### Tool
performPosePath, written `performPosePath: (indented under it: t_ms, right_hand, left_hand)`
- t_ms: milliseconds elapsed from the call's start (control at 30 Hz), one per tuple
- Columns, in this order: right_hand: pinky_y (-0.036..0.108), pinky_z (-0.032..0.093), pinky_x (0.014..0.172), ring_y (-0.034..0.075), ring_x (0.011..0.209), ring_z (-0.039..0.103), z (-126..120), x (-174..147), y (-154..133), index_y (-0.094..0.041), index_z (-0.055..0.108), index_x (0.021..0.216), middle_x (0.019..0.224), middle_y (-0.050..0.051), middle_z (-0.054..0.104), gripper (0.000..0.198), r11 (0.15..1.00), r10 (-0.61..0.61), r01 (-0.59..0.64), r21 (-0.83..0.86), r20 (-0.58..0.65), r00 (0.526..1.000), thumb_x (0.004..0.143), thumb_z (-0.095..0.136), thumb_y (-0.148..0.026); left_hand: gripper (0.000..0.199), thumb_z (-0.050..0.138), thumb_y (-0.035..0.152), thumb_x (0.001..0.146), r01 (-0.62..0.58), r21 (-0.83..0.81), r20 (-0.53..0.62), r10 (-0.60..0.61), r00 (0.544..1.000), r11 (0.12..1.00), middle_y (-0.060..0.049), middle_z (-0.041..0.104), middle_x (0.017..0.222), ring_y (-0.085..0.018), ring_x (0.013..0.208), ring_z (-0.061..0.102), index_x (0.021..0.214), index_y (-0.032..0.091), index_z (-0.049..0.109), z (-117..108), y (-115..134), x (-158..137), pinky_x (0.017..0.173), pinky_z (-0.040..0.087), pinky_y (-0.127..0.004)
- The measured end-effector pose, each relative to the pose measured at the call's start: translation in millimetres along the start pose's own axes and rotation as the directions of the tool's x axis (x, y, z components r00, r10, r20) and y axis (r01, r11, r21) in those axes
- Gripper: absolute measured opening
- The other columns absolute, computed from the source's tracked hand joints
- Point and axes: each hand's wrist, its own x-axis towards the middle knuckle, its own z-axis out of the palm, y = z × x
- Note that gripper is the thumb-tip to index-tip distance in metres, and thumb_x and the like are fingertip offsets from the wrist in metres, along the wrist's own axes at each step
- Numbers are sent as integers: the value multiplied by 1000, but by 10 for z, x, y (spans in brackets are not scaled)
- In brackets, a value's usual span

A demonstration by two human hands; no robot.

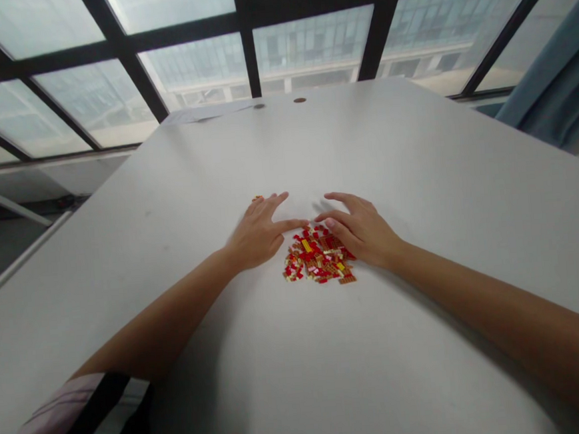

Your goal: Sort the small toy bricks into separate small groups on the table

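A loose pile of small toy building bricks (317, 258), mostly red and brown-orange with some yellow, white and pink, lies on the white table (301, 363). At the pile's upper left is my left hand (257, 236), its fingers spread and one fingertip reaching the pile's far edge. My right hand (363, 228) rests against the right side of the pile, fingers apart and slightly bent, with the thumb over the bricks. No held brick shows in either hand. Just beyond my left fingers sits a small orange piece (257, 198), partly hidden by them.
Two round holes, one greyish (259, 105) and one brown (300, 100), are set near the table's far edge. Flat white sheets (201, 114) lie at the far left. Dark-framed windows (249, 33) stand behind the table, and a blue curtain (554, 82) hangs on the right.
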Motion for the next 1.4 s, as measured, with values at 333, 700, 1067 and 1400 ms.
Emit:
performPosePath:
  t_ms: [333,700,1067,1400]
  right_hand:
    - [59,37,113,33,135,51,-3,2,1,-23,74,116,144,17,56,73,1000,-1,1,-3,4,1000,103,14,-62]
    - [60,38,113,33,134,51,0,-4,11,-26,75,115,143,15,57,64,1000,-7,7,4,3,1000,104,21,-59]
    - [59,36,114,31,136,50,-1,-2,13,-27,75,115,145,14,56,64,1000,-3,3,-4,20,1000,104,20,-58]
    - [57,36,114,32,135,50,-11,-4,11,-25,75,116,145,16,55,67,1000,-3,3,-10,31,1000,104,18,-58]
  left_hand:
    - [56,46,6,86,85,-92,58,-80,995,992,-2,39,162,-27,151,36,129,35,68,-42,-31,-8,125,26,-55]
    - [34,51,15,85,216,29,-157,-209,965,976,-5,57,146,-27,143,46,105,27,76,-4,-23,-43,124,27,-54]
    - [41,49,24,91,540,72,-305,-497,812,838,-12,46,158,-42,146,39,127,26,70,148,-135,-67,113,30,-68]
    - [32,52,23,90,674,43,-307,-633,711,737,-14,51,153,-39,141,47,113,22,74,57,-169,-33,112,33,-65]
